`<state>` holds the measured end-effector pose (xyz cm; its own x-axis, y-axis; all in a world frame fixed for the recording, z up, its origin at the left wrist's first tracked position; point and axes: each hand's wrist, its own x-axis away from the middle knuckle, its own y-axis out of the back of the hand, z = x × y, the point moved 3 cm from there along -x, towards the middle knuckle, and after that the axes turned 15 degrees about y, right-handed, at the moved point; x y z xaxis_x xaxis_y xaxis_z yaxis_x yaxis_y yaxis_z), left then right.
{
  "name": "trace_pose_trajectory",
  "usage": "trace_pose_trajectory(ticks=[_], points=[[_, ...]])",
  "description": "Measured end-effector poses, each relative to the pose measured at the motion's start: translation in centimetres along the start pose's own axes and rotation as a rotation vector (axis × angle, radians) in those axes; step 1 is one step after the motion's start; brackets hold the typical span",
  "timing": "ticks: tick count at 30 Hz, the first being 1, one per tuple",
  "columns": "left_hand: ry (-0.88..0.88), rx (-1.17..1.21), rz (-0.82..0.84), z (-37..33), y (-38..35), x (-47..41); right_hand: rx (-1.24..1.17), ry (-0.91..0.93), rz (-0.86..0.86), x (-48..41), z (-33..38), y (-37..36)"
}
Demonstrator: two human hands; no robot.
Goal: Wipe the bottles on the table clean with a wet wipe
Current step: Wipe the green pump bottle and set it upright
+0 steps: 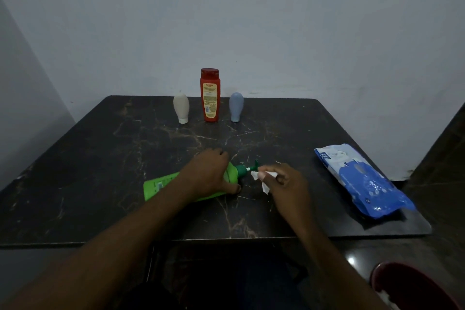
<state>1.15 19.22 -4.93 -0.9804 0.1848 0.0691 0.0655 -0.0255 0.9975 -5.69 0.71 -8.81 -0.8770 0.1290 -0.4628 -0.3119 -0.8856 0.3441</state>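
A green pump bottle [163, 185] lies on its side on the dark marble-patterned table [100, 171], its pump head pointing right. My left hand [208, 173] grips the bottle near its shoulder, covering the middle of it. My right hand [284, 181] pinches a white wet wipe [259, 175] right at the green pump nozzle [253, 167]. At the back of the table stand three upright bottles: a white one [181, 108], a tall red one [210, 95] and a grey-blue one [236, 107].
A blue and white wet-wipe pack [362, 181] lies near the table's right edge. A red rounded object [412, 287] shows at the bottom right, below the table. A plain wall rises behind the table.
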Motion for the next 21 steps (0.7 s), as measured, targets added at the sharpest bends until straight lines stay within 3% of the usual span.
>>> trace_pose_trajectory(ticks=[4, 10, 16, 21], points=[[-0.036, -0.095, -0.04, 0.1, 0.1, -0.2, 0.028, 0.095, -0.083, -0.5, 0.1, -0.5], [0.071, -0.11, -0.019, 1.8, -1.4, 0.7, 0.247, 0.297, 0.02, -1.2, 0.4, -1.6], [0.029, -0.136, -0.07, 1.7, -1.6, 0.6, 0.622, 0.415, 0.37, -2.0, 1.2, -3.9], [-0.045, -0.158, -0.261, 1.3, -1.5, 1.4, 0.741, 0.372, 0.529, -4.9, 3.7, -4.3]])
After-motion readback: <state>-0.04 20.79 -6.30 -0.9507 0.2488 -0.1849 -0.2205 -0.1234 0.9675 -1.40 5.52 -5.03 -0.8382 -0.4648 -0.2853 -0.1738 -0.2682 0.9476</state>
